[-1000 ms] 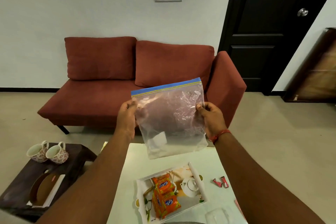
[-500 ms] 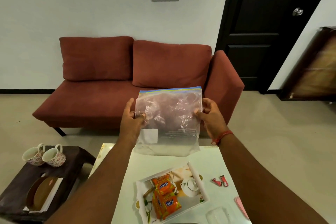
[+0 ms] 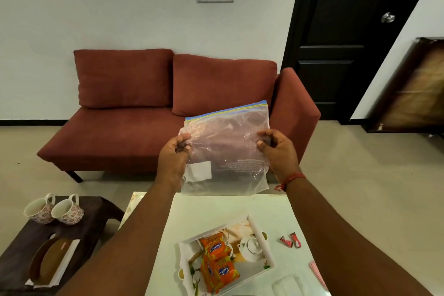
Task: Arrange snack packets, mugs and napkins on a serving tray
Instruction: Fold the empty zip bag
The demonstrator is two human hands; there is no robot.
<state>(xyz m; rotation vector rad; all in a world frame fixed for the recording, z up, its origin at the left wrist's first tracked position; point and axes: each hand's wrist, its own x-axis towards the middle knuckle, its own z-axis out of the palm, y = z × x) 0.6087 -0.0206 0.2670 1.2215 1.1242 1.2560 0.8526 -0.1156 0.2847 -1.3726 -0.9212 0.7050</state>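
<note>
- my left hand [image 3: 171,161] pinches the left edge of a clear zip bag [image 3: 225,149] between thumb and fingers [image 3: 183,138], closed tight on the plastic.
- my right hand [image 3: 278,151] does the same on the right edge, fingers curled shut on the bag, holding it up in the air above the far end of the white bench [image 3: 216,209].
- the bag looks empty to me apart from a white label patch; its blue zip strip runs along the top.
- below, the serving tray [image 3: 258,235] sits on the bench with orange snack packets [image 3: 217,259] lying in its left half, so i judge the snack part at least begun.
- the two floral mugs [image 3: 54,209] stand on the dark side table [image 3: 91,226] to my left, well apart from the tray, so they are yet to go on.
- i cannot pick out napkins for certain; something white lies under a brown object on that side table.
- two small red wrappers [image 3: 290,241] lie on the bench just right of the tray.
</note>
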